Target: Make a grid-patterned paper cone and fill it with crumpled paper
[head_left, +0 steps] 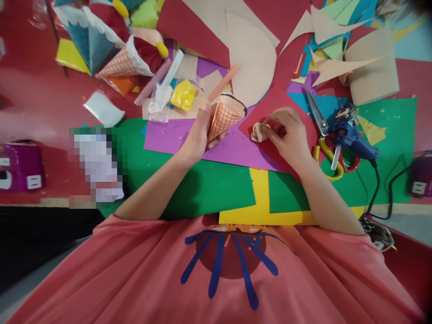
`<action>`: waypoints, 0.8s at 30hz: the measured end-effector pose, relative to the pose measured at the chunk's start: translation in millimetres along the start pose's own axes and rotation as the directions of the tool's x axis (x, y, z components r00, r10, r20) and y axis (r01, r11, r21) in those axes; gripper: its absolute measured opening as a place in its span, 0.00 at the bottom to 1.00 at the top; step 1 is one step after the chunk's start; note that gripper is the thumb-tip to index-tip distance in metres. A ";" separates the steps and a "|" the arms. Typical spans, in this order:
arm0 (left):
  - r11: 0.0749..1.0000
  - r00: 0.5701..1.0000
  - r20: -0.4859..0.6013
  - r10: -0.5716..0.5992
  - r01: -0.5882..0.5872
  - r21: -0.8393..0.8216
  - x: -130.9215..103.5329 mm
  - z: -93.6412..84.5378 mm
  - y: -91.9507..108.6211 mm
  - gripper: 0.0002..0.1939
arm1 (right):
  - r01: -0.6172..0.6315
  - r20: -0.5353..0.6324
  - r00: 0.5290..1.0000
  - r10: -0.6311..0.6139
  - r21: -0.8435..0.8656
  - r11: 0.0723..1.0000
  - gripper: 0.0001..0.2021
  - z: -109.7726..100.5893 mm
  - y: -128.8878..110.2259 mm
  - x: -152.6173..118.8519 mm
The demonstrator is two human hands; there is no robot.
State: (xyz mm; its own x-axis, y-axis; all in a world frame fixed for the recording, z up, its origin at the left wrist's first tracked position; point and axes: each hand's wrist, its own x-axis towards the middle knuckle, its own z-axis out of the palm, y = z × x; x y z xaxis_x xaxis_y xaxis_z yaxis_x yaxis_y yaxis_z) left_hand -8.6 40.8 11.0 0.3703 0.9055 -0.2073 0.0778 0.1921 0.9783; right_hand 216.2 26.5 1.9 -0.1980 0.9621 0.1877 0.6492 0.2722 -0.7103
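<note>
My left hand (199,137) is wrapped round a paper cone (225,116) with an orange grid pattern, its wide mouth tipped up to the right and edged in a dark line. To the right of it, my right hand (286,135) pinches a crumpled piece of beige paper (259,132) between thumb and fingers. The crumpled paper is just over a red sheet (297,155), apart from the cone. A purple sheet (168,139) lies under both hands. Inside the cone I cannot make out any contents.
Scissors (324,130) and a blue glue gun (357,137) with a cord lie to the right. Finished cones (124,63) stand at the upper left, near yellow clay (183,95) and a white packet (104,109). A blurred-out phone (99,166) lies left; beige paper scraps (344,67) lie upper right.
</note>
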 end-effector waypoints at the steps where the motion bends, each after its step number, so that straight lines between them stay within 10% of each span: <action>1: 1.000 1.000 -0.003 -0.005 0.005 -0.014 -0.1 0.3 0.2 0.37 | 0.022 0.018 1.000 -0.022 -0.001 1.000 0.05 0.0 -1.0 -0.3; 15: 0.992 0.993 -0.007 0.114 -0.114 -0.051 1.6 -1.4 -14.2 0.32 | 0.211 0.172 0.970 -0.169 -0.262 0.942 0.04 1.4 -5.1 -5.0; 24: 0.873 0.967 0.105 0.231 -0.254 0.416 -8.3 1.6 -13.6 0.30 | 0.122 -0.014 0.992 -0.124 -0.089 0.988 0.07 -17.6 -12.6 -1.2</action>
State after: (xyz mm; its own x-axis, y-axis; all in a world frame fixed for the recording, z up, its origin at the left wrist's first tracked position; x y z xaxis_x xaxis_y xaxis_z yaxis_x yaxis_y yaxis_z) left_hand -11.3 30.1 -0.6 0.4738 0.8803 0.0252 0.3591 -0.2193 0.9072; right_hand 221.2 22.3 22.5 -0.2668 0.9210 0.2839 0.6830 0.3886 -0.6186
